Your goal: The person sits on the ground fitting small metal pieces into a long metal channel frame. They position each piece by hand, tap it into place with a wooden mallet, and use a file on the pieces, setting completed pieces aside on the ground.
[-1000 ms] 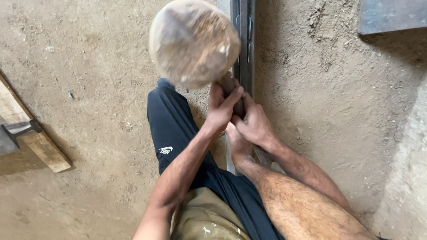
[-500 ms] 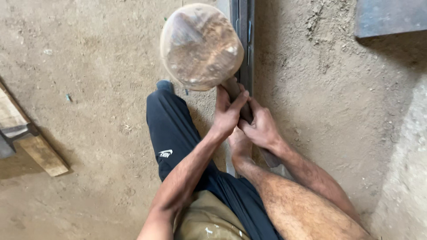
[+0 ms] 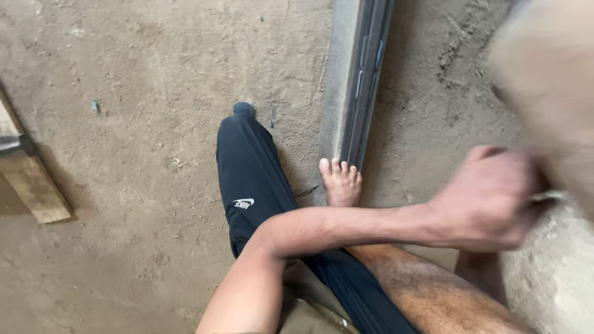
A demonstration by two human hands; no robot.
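My left arm reaches across my body to the right, and my left hand [image 3: 489, 198] is closed around a thin handle, blurred by motion. The tool's big round tan head [image 3: 550, 80] is a blur at the upper right edge. I cannot see my right hand; it may be behind the left one. My bare foot [image 3: 340, 182] rests at the near end of a long grey metal bar [image 3: 356, 80] lying on the dirt floor. My other leg, in dark trousers [image 3: 253, 179], stretches out to the left of the bar.
A wooden plank with a metal piece [image 3: 28, 173] lies at the left edge. A pale rough stone or mortar mass [image 3: 550, 272] fills the lower right corner. Packed dirt floor [image 3: 136, 93] surrounds the bar.
The round-headed tool, held by both hands over the bar, has swung off to the upper right. My left arm followed it across, uncovering my bare foot on the bar. The view moved closer.
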